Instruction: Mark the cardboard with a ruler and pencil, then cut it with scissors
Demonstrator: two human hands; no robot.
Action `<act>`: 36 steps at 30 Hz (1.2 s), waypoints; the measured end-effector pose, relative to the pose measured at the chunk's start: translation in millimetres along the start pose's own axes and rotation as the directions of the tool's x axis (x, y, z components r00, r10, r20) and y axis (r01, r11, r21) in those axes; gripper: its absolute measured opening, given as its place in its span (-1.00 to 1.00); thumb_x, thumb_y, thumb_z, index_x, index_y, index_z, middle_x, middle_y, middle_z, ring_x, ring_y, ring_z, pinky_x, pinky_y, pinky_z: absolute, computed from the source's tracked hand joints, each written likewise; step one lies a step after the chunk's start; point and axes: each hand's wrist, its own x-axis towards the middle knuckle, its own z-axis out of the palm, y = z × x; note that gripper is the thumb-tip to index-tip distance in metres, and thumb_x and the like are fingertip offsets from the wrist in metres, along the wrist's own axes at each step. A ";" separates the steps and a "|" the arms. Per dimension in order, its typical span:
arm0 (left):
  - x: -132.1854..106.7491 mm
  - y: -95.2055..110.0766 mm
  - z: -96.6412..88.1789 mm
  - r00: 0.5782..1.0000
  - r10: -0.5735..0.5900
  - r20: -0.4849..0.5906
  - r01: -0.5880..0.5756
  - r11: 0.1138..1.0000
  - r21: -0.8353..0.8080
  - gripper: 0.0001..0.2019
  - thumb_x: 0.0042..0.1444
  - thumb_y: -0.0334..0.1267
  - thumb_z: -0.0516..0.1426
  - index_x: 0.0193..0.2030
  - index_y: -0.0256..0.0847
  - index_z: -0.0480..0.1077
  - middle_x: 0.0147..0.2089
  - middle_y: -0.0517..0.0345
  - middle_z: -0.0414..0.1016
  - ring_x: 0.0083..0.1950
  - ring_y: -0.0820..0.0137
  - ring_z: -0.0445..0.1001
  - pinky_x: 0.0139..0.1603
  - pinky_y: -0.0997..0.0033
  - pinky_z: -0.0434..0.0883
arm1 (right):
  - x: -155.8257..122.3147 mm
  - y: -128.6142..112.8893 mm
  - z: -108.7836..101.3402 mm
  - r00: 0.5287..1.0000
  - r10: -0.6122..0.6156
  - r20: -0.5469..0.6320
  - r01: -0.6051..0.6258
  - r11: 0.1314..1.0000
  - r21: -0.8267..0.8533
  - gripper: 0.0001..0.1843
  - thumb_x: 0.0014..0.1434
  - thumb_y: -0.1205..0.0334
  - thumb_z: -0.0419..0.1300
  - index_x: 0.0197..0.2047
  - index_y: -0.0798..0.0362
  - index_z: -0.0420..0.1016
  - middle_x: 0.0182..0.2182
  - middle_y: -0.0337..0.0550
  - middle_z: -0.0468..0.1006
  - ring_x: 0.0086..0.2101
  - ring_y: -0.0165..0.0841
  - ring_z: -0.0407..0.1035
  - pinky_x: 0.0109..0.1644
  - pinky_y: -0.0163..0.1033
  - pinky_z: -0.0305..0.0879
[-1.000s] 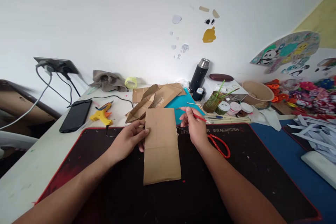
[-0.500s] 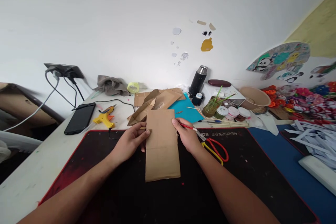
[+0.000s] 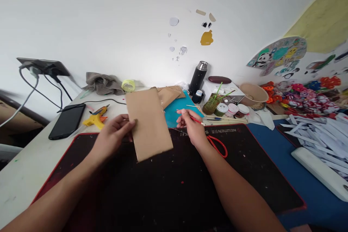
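My left hand (image 3: 115, 134) grips a rectangular piece of brown cardboard (image 3: 148, 123) by its left edge, thumb on the face towards me. The piece is held up, tilted, over the black desk mat (image 3: 152, 195). To its right, apart from it, my right hand (image 3: 191, 123) is closed round a thin red pencil (image 3: 196, 120), whose end sticks out behind the fingers. Red-handled scissors (image 3: 219, 145) lie on the mat just beyond my right wrist, partly hidden by it.
At left lie a yellow glue gun (image 3: 95, 119) and a black phone (image 3: 67, 121). Behind are cardboard scraps (image 3: 172, 94), blue sheet (image 3: 176, 110), a dark flask (image 3: 198, 78) and paint jars (image 3: 221, 109). White paper strips (image 3: 323, 145) are heaped at right.
My right hand has let go of the cardboard and now keeps only the pencil. My left hand has moved the cardboard left and tilted it. The view has shifted slightly.
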 end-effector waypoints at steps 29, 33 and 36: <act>7.1 -29.6 -0.8 0.942 -0.217 0.256 0.179 0.970 0.165 -0.26 0.10 0.29 0.38 0.20 -0.18 0.31 -0.29 0.20 0.65 -0.39 0.23 0.69 -0.34 0.26 0.60 | 4.6 23.9 -22.5 0.881 -0.243 0.406 0.473 0.430 -0.769 -0.82 0.36 0.42 0.30 -0.03 -0.02 0.60 -0.17 -0.07 0.66 -0.17 -0.15 0.52 -0.14 -0.15 0.33; 7.4 -25.8 -3.1 0.957 -0.193 0.216 0.166 0.977 0.137 -0.33 0.15 0.23 0.38 0.17 -0.18 0.34 -0.32 0.22 0.65 -0.43 0.28 0.67 -0.37 0.30 0.59 | 9.6 25.8 -28.0 0.906 -0.285 0.314 0.421 0.516 -0.746 -0.92 0.38 0.30 0.27 -0.08 -0.05 0.58 -0.25 -0.14 0.64 -0.26 -0.19 0.51 -0.18 -0.17 0.34; 8.0 -21.4 -1.2 0.976 -0.154 0.151 0.143 0.987 0.077 -0.36 0.11 0.14 0.43 0.16 -0.17 0.37 -0.20 0.14 0.71 -0.29 0.24 0.73 -0.27 0.26 0.67 | 11.8 22.0 -29.4 0.916 -0.316 0.247 0.392 0.582 -0.712 -0.89 0.42 0.20 0.22 -0.03 -0.03 0.55 -0.21 -0.11 0.66 -0.23 -0.18 0.55 -0.13 -0.15 0.42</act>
